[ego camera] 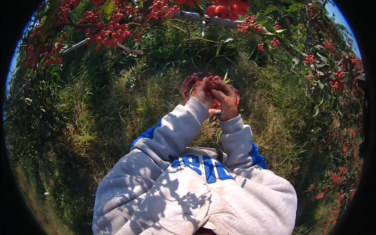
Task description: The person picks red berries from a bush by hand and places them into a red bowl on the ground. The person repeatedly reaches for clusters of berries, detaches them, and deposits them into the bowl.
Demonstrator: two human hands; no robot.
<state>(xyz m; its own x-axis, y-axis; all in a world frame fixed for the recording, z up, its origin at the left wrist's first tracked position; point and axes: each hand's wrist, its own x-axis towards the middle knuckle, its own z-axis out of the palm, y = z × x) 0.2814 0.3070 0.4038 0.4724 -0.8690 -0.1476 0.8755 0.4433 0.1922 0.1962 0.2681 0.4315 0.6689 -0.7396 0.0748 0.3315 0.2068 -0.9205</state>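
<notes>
Before my chest, both hands meet around a cluster of red berries (211, 83). My left hand (202, 94) holds the cluster from the left side, its fingers partly hidden by the berries. From the right, my right hand (227, 99) has its thumb and fingers bent onto the same cluster, with a small green leaf (226, 77) sticking up beside it. Directly beneath the hands is a round red container (186, 85), perhaps lined with a bag, with more red berries (216, 104) showing between the wrists.
Branches with red berry clusters (108, 33) hang close across the top left, and a bare grey branch (208, 20) crosses the top middle. Berry-laden shrubs (339, 79) stand along the right. Grass (147, 102) surrounds the container.
</notes>
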